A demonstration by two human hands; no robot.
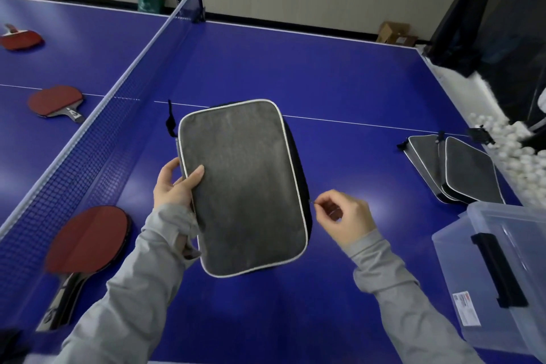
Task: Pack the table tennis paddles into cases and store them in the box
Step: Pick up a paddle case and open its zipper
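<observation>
A grey paddle case [242,186] with white piping is held above the blue table [325,83]. My left hand [174,186] grips its left edge, thumb on the front. My right hand [342,217] pinches the small zipper pull at the case's right edge. A red paddle [88,238] lies at the near left by the net. Two more red paddles [56,102] [19,40] lie beyond the net. Several grey cases [455,168] are stacked at the right. A clear plastic box [502,269] with a black latch stands at the near right.
The net [97,139] runs diagonally across the left side. Many white balls [514,156] are heaped off the table's right edge under a black catch net [487,23]. A cardboard box [396,32] and a green bag [150,0] sit on the floor by the far wall.
</observation>
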